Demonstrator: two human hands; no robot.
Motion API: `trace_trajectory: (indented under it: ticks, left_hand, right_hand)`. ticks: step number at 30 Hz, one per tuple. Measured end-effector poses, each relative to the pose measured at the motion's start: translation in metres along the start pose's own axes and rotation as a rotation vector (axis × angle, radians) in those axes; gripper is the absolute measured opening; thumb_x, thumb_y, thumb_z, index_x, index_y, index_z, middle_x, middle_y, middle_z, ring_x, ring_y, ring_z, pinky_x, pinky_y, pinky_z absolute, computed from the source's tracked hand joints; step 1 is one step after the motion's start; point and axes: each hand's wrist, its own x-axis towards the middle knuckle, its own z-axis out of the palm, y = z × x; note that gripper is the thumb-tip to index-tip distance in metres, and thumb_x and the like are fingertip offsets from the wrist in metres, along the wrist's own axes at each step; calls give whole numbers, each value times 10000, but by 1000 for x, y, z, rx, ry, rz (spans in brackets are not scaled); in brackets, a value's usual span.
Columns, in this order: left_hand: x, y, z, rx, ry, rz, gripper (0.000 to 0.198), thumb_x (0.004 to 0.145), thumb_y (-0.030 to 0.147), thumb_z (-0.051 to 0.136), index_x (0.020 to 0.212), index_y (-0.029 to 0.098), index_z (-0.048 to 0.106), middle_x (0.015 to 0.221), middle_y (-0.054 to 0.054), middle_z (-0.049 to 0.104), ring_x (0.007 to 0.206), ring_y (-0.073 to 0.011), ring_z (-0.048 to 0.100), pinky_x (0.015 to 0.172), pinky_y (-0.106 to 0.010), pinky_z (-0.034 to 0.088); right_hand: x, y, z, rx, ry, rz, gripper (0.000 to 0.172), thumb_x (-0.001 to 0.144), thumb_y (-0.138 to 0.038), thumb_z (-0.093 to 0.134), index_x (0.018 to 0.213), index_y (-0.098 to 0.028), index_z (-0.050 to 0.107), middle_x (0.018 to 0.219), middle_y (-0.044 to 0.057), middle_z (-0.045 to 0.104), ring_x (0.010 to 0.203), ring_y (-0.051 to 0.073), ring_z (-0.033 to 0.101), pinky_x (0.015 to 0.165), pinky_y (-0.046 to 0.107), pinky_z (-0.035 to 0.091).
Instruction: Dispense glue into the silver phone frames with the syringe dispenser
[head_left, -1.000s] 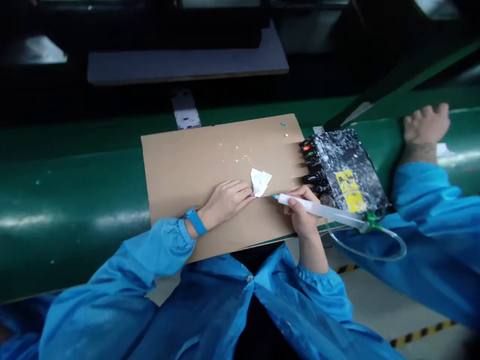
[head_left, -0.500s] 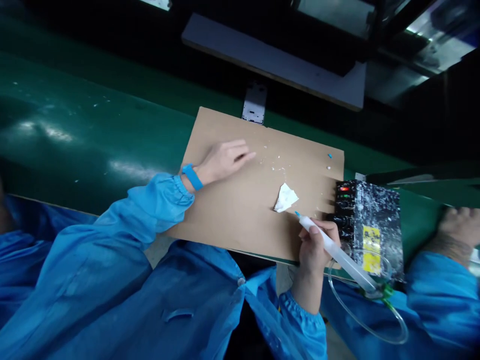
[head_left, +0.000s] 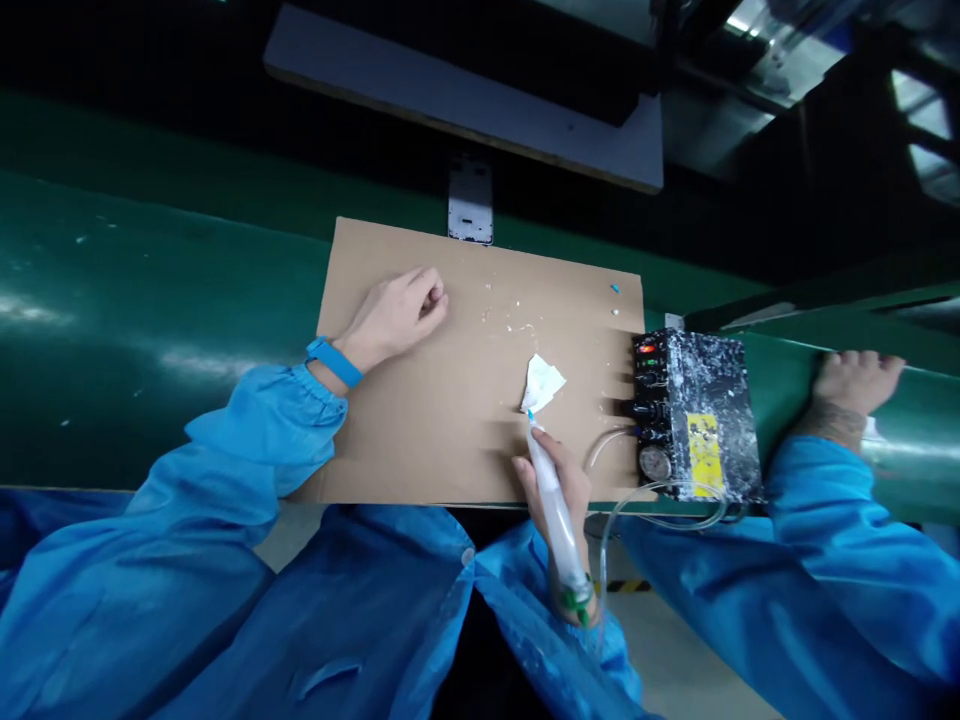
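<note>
The right hand (head_left: 566, 480) grips a translucent syringe (head_left: 553, 500), its fingers wrapped around the barrel, at 6 o'clock from a white scrap (head_left: 542, 384) on the cardboard (head_left: 420, 420). The blue tip (head_left: 530, 414) points toward 12 o'clock, at the scrap's near corner. At 10 o'clock from the scrap, the left hand (head_left: 401, 312) rests with its fingers curled; I cannot tell whether they close on anything.

Neither hand pins the scrap, so a sideways push from the tip could slide or spin it. Too much pressure in the line might squeeze out an excess and smear it. The clear tube (head_left: 606, 540) loops toward the black box (head_left: 709, 390) at 3 o'clock; a snag on the sleeve could jerk the syringe off its aim. A careless sweep toward 1 o'clock could scatter the 2 small bits, 1 blue (head_left: 615, 288) and 1 white (head_left: 615, 311).

Whether the tip touches the scrap or hovers just above is unclear. The right palm is partly hidden behind the barrel. The gauge (head_left: 655, 463) and yellow label (head_left: 703, 455) are too small to read, and the shelf area toward 12 o'clock is dark.
</note>
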Motion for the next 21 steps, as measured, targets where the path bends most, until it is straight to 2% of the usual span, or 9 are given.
trace_trajectory:
  ticks: [2,5,10,13,16,19,21]
  left_hand:
    - [3,1,2,78,-31,16,164,1052,250,575,901,242,514,884,-36,661,753,-202,565,702,-360,371]
    - [5,6,1,184,-56,58,236,1073,227,539,846,251,480,799,-30,624,730,-220,572,738,-377,398]
    - [0,7,-1,216,-60,119,287,1201,303,387,988,237,567,895,-67,715,786,-254,665,773,-385,462]
    - [-3,6,-1,237,-46,154,283,1208,272,359,1059,227,595,939,-80,749,816,-262,698,784,-388,481]
    - [-6,5,-1,242,-37,194,295,1207,251,359,1040,226,601,901,-70,748,784,-252,692,771,-382,482]
    - [-6,2,0,248,-43,207,349,1219,303,374,951,237,587,828,-58,722,739,-240,669,749,-374,466]
    - [-6,0,2,248,-63,198,376,1220,339,397,909,241,584,808,-59,713,757,-237,677,760,-370,460]
  right_hand:
    - [-7,-4,9,53,46,-30,367,1155,-544,642,1329,-252,780,904,69,753,746,266,754,650,371,642]
    - [-6,-5,10,142,95,-94,349,1142,-463,663,1419,-267,741,888,48,754,670,249,756,594,346,650]
    - [-4,5,5,262,39,-38,519,1046,-532,703,1557,-580,627,899,-16,797,662,368,811,528,513,718]
    - [-12,14,8,315,35,40,544,1008,-565,703,1536,-660,615,900,-39,816,657,403,817,486,547,713]
    - [-19,17,11,361,55,82,524,994,-601,693,1508,-681,634,964,-54,846,680,414,828,526,573,736]
    - [-21,14,9,335,58,121,502,991,-591,720,1474,-705,649,1110,-77,862,848,429,860,681,625,772]
    - [-21,12,5,323,69,128,442,1009,-550,738,1443,-626,708,1195,-52,860,968,412,867,790,602,780]
